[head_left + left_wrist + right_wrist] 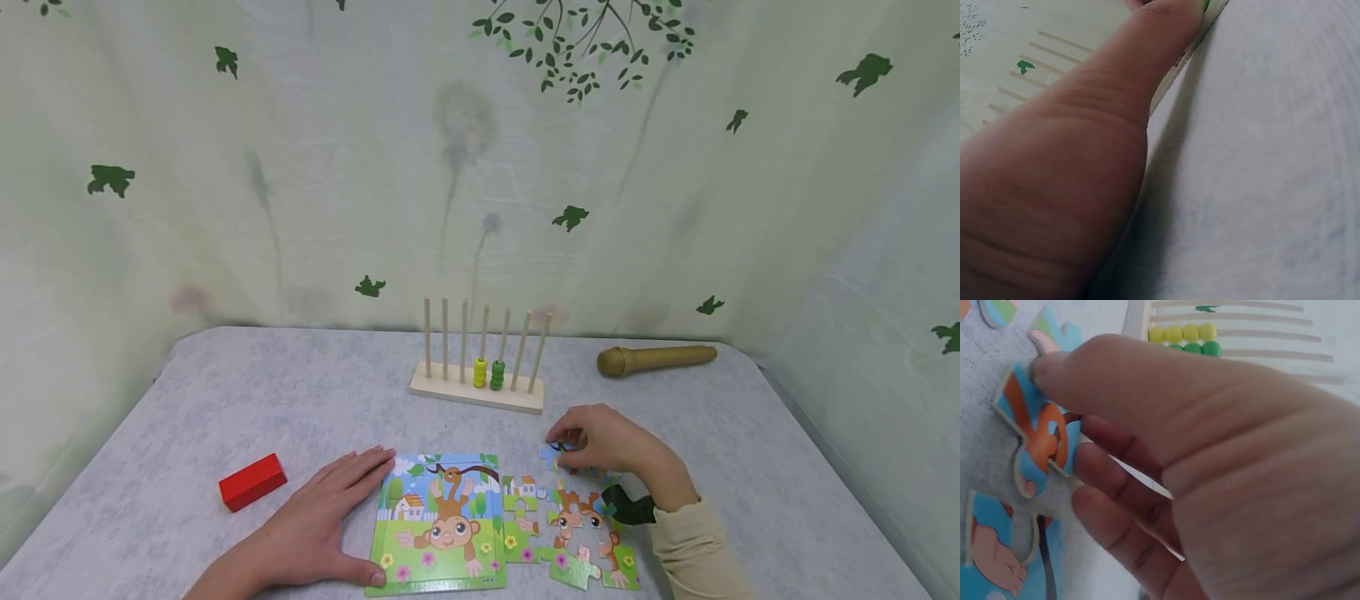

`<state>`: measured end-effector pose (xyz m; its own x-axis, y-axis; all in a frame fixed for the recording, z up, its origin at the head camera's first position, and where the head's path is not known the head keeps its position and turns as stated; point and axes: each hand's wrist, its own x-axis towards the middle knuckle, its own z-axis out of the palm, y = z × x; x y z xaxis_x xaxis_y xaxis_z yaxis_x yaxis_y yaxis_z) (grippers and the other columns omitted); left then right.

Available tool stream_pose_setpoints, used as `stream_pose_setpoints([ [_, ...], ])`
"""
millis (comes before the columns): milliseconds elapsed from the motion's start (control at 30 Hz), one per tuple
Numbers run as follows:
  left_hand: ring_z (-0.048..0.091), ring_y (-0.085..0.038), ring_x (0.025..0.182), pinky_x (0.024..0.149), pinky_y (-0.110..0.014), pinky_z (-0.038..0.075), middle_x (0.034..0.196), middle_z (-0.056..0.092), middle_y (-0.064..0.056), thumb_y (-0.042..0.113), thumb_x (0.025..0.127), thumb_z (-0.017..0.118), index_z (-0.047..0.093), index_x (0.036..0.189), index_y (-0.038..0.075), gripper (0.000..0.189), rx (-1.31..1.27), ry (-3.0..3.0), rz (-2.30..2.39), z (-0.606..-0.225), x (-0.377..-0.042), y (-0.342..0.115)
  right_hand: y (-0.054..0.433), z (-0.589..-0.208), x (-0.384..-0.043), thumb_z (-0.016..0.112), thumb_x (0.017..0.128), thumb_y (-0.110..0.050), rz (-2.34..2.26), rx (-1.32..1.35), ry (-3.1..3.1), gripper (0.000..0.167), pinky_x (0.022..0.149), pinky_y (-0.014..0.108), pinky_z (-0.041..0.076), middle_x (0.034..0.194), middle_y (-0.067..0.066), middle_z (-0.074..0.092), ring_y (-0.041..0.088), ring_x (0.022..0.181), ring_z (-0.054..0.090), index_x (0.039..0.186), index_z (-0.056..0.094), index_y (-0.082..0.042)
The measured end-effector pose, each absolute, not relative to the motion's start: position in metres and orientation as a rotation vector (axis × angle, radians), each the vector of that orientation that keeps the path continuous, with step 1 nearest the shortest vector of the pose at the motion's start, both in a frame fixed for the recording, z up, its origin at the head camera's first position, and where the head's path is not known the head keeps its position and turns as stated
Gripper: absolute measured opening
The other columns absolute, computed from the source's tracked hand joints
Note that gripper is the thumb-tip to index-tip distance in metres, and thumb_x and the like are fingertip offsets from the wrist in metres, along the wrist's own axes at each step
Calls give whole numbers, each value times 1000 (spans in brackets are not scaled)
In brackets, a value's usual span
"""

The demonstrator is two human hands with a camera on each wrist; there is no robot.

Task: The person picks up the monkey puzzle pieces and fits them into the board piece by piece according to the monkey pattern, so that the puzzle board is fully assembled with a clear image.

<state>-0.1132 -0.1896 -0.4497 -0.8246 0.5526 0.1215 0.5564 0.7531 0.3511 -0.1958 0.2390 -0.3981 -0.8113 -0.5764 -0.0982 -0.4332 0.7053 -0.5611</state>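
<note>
The left hand [326, 521] rests against the left side of a square monkey picture board [442, 562], fingertips at its top left corner and thumb at the lower left edge. Right of the board, the right hand [611, 437] pinches a puzzle piece [549, 456] between thumb and fingers. In the right wrist view this jigsaw piece [1040, 440] is blue with an orange curl. Below that hand lie several loose puzzle pieces [573, 568] with monkey, grass and flower parts. In the left wrist view, the left thumb [1129, 62] reaches the board's edge.
A wooden peg rack [476, 397] with yellow and green beads stands behind the board. A brown wooden stick with a rounded head [656, 360] lies at the back right. A red block [253, 482] lies at the left. A leaf-patterned curtain [337, 167] hangs behind the table.
</note>
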Motion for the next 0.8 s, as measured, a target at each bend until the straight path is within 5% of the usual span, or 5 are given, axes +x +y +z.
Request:
stream_pose_setpoints([
  [800, 37, -26, 147, 109, -63, 43, 166, 33, 8, 94, 66, 63, 41, 159, 23, 119, -916, -2970, -616, -449, -113, -188, 230, -401, -194, 81, 91, -26, -759, -848, 2634, 30, 79, 27, 54, 110, -4, 68, 9, 91, 62, 117, 75, -13],
])
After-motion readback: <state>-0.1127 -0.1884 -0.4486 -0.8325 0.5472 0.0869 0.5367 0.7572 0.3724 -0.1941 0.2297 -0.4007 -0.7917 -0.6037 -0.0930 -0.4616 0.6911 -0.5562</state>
